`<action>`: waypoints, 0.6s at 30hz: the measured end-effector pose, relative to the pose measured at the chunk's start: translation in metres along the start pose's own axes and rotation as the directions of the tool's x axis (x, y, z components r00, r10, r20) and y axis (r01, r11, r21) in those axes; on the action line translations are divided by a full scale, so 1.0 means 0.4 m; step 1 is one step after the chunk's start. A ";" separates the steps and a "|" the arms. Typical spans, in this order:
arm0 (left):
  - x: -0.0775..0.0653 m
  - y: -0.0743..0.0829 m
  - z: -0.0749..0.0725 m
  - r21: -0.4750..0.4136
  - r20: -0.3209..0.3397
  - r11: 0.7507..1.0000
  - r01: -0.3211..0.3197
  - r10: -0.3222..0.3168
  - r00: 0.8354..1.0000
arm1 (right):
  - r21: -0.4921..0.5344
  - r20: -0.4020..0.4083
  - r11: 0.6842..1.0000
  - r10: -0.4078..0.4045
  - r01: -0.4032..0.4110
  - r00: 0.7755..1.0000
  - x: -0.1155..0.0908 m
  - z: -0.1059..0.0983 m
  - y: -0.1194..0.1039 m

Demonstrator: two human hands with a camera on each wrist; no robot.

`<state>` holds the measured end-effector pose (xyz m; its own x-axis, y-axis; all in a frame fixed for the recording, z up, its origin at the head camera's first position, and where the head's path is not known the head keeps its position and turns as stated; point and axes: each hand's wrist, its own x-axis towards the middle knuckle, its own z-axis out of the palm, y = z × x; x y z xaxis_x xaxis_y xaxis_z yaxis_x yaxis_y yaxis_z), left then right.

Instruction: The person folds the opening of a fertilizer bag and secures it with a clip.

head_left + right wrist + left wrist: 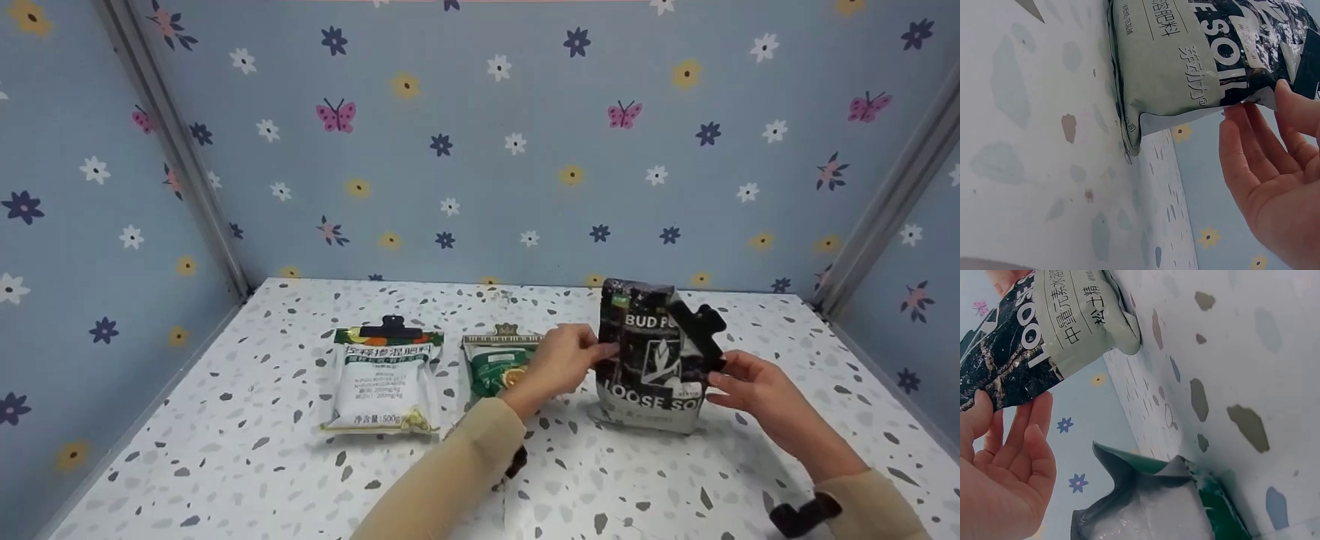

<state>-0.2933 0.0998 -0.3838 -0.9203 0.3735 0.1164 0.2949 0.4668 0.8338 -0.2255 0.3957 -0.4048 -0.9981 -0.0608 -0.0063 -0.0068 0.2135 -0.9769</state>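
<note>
A black and grey bag of soil loosener [649, 375], printed "LOOSE SOI…", stands upright on the speckled table. Its top right corner is folded, and a black clip [699, 330] sits slantwise there. My left hand [562, 360] pinches the bag's left edge between thumb and fingers, as the left wrist view also shows. On the opposite side, my right hand [761, 394] holds the right edge just below the clip, with its thumb [1292, 104] in front and fingers behind.
A white fertilizer bag [382, 397] with a black clip [391, 328] on top lies at the left. Between the two bags is a green bag [487, 375] with a gold clip [506, 330], partly hidden by my left arm. Flowered walls [480, 105] enclose the table.
</note>
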 end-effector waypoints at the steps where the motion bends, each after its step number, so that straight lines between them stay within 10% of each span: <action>1: 0.001 0.000 0.000 -0.013 0.003 1.000 0.009 -0.009 1.000 | -0.002 -0.001 1.000 0.000 0.000 1.000 0.002 0.000 -0.001; 18: 0.023 -0.021 0.030 -0.269 0.009 0.938 0.217 -0.223 0.975 | -0.101 -0.083 0.990 0.087 -0.095 0.993 0.046 0.028 -0.008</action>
<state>-0.3012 0.1087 -0.3961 -0.9606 0.2670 -0.0771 0.0078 0.3032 0.9529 -0.2431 0.3831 -0.4042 -0.9965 0.0389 -0.0739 0.0824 0.3156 -0.9453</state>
